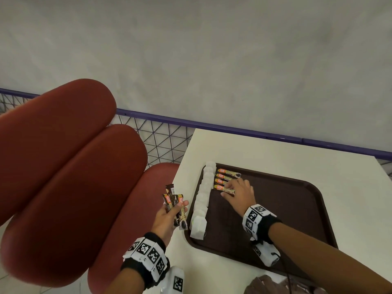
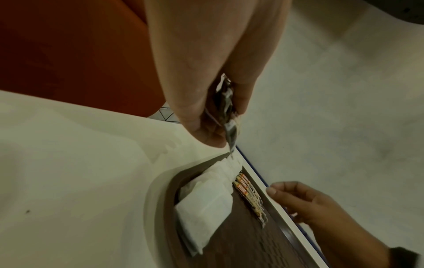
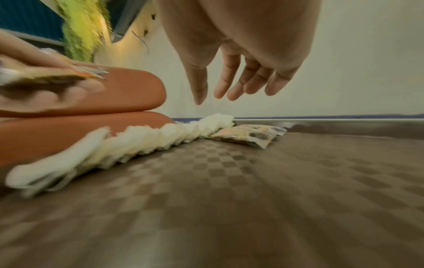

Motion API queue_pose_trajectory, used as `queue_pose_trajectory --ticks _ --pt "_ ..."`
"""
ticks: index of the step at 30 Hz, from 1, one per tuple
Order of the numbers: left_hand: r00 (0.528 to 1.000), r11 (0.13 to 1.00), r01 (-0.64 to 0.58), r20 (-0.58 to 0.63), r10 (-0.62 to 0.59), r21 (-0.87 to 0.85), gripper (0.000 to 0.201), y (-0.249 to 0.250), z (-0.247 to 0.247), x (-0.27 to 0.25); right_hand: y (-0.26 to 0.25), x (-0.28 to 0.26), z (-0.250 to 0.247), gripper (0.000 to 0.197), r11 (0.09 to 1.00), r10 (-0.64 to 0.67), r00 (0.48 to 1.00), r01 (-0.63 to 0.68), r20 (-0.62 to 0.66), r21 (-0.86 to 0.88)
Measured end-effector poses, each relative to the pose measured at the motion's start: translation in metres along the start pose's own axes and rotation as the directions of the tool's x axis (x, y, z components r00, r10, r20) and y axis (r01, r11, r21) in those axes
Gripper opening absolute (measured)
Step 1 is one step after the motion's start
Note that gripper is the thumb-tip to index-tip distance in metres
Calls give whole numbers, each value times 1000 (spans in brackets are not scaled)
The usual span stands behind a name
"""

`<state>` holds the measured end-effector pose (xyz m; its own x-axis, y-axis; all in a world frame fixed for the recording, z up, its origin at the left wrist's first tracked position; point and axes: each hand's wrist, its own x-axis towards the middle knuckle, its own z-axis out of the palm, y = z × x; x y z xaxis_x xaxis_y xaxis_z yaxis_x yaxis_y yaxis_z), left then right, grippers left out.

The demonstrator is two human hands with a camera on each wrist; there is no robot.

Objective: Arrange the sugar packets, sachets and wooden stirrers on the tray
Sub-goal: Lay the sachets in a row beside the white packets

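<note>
A dark brown tray (image 1: 297,200) lies on the white table. Along its left rim runs a row of several white packets (image 1: 202,195) (image 2: 206,195) (image 3: 137,143). Beside the row's far end lie several orange-and-brown sachets (image 1: 227,179) (image 2: 249,194) (image 3: 247,136) side by side. My right hand (image 1: 237,192) (image 3: 229,90) hovers just over the nearest laid sachet, fingers relaxed and holding nothing. My left hand (image 1: 169,213) (image 2: 213,127) stays off the tray's left edge and grips a fan of several more sachets (image 1: 174,200) (image 2: 227,108). No wooden stirrers are in view.
A red padded seat (image 1: 63,166) stands left of the table (image 1: 265,149). A blue-railed mesh fence (image 1: 161,141) runs behind. The tray's right part is bare. Something brown (image 1: 267,285) lies at the table's near edge.
</note>
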<state>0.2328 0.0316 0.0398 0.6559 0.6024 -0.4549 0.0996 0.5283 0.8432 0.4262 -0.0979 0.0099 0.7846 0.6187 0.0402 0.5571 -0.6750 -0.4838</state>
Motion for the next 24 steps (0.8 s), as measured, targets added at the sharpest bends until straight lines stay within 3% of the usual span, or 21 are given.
queue_pose_trajectory --ticks 3,6,11,15,19,24 --pt "1000 1000 -7 23 6 19 12 -2 6 -2 -19 -21 -4 9 975 -100 992 82 83 206" --pt "999 999 9 33 -10 39 15 -6 12 -2 -39 -46 -6 9 911 -190 965 105 179 400" --pt "999 992 15 29 -18 127 28 -12 26 -3 -58 -75 -3 30 791 -208 914 -51 348 609" --pt "999 992 20 32 -24 126 31 -17 39 -5 -58 -80 -2 43 777 -145 922 -119 359 619" --pt "999 986 29 37 -36 161 29 -17 42 -5 -50 -79 -6 38 789 -102 928 -144 358 598" --pt "995 992 58 74 -66 109 19 -14 34 -6 -25 -67 -17 30 879 -9 948 -144 318 455"
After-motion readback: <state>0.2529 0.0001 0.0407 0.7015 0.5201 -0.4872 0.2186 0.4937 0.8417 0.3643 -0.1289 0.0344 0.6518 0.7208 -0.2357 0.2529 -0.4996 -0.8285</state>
